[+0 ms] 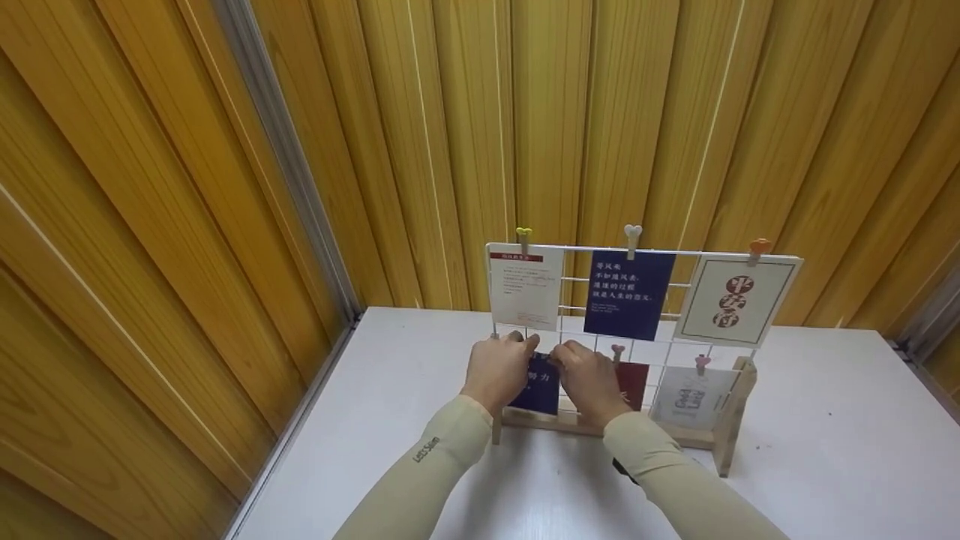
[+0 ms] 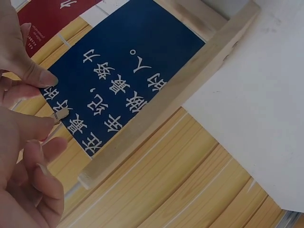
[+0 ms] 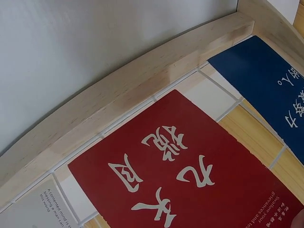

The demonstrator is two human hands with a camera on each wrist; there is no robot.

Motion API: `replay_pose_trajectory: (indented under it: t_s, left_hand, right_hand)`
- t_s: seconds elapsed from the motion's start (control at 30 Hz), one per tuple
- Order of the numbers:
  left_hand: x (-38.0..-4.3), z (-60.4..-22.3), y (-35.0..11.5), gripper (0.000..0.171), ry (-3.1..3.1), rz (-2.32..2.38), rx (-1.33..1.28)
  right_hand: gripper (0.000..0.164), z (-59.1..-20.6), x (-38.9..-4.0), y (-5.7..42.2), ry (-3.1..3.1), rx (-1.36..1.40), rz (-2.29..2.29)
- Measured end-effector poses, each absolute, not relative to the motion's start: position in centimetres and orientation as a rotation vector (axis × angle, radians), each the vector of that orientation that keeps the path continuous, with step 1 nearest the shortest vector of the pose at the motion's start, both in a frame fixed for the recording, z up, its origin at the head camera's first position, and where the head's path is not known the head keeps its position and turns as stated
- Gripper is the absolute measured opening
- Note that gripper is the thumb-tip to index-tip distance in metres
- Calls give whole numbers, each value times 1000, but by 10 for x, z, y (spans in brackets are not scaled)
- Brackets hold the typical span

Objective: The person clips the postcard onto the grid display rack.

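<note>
In the head view, my left hand (image 1: 499, 371) and right hand (image 1: 589, 375) meet at the top edge of a dark blue card (image 1: 541, 386), low on the left of a white wire grid. The left wrist view shows my left hand (image 2: 31, 175) pinching a small wooden clip (image 2: 61, 114) at that card's top edge. Higher in that view, my right hand (image 2: 21, 57) holds the same edge near a corner, thumb on the card's face. Beside it hangs a red card (image 3: 190, 161), partly behind my right hand in the head view.
The grid stands on a wooden base (image 1: 585, 424) on a white table (image 1: 397, 375). Clipped along its top are a white text card (image 1: 525, 292), a blue card (image 1: 626, 300) and a cream card (image 1: 735, 296). A pale card (image 1: 686, 397) hangs at lower right. Wood-patterned walls (image 1: 547, 112) stand behind.
</note>
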State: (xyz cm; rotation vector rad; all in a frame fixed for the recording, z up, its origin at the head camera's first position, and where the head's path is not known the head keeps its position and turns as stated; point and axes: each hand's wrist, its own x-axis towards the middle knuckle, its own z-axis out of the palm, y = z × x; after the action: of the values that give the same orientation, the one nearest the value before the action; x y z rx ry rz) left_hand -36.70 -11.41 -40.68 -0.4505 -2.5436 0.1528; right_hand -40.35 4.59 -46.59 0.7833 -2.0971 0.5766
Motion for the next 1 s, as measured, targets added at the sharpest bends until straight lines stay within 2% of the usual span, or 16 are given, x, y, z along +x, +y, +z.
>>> replay_pose_trajectory:
  t_s: [0.37,0.53,1.0]
  left_hand:
    - [-369,-412,-115,35,-2562,175,-447]
    - [-370,-412,-116,39,-2543,158,-437]
    - [-368,-407,-130,33,-2484,-6,-479]
  right_hand:
    - [19,-468,-407,45,-2083,791,582]
    - [11,-465,-407,47,-2108,797,570]
    - [2,-453,-401,62,-2069,827,537]
